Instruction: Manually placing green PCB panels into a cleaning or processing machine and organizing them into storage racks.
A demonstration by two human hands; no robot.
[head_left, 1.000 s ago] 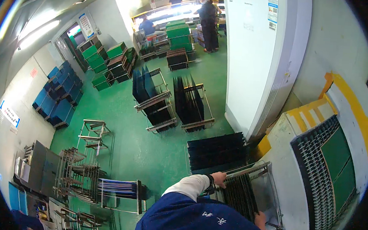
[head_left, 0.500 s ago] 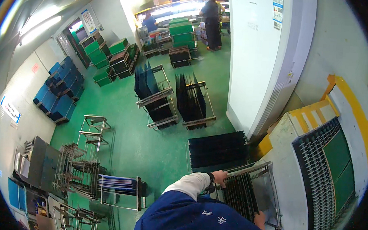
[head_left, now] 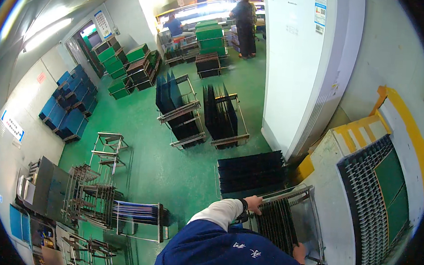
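Note:
A metal rack (head_left: 307,191) holding a row of thin dark panels (head_left: 276,225) stands directly before me at the lower right. My left hand (head_left: 253,204), below a white sleeve and a dark wristband, is closed at the rack's far left corner, by the panel ends. At the near right end of the panels, my right hand (head_left: 300,253) has its fingers bent against the panel edge. My body hides most of that arm, and what its fingers grip is unclear.
Just beyond is another stack of black panels (head_left: 251,173). A conveyor (head_left: 370,210) with rollers and green boards stands right, beside a tall white cabinet (head_left: 294,64). Two loaded racks (head_left: 179,112) stand on the green floor (head_left: 146,167). Metal racks (head_left: 92,193) crowd the left; people (head_left: 243,25) work far back.
Both hands stay in the same places at the rack. The view has shifted very slightly; nothing else has visibly moved.

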